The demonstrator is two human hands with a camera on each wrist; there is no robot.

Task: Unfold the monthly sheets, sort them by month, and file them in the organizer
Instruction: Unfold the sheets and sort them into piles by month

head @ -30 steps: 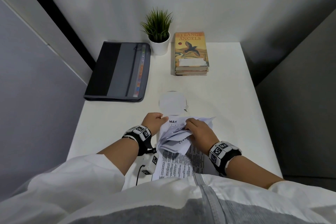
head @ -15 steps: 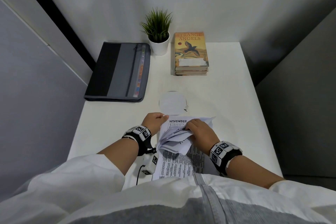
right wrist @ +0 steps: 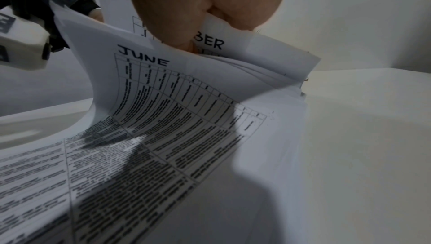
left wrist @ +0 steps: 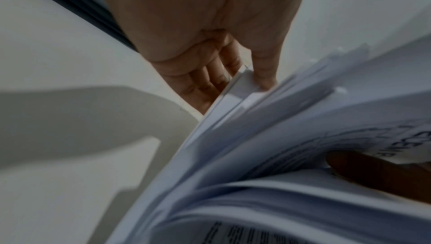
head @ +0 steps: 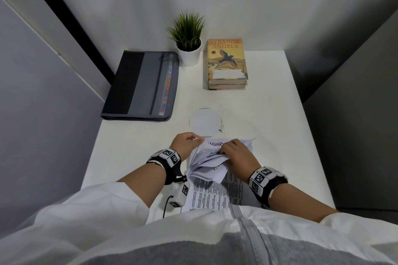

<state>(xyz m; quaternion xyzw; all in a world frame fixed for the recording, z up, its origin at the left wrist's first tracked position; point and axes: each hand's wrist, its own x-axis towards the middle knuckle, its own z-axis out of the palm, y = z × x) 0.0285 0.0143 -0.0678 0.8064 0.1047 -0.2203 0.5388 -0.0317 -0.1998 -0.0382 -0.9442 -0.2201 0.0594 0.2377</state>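
Evidently mid-sort: the organizer (head: 141,86) lies closed, well beyond the fingers, while the sheets (head: 210,161) fan between both hands; left hand (head: 187,143) pinches their far corner steady, right hand (head: 235,154) curls into them, parting headings.

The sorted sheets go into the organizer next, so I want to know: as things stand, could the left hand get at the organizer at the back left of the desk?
Probably not yet. The bare desk lies free between the left hand and the closed organizer, but that hand pinches the corner of the sheets, as does the right hand.
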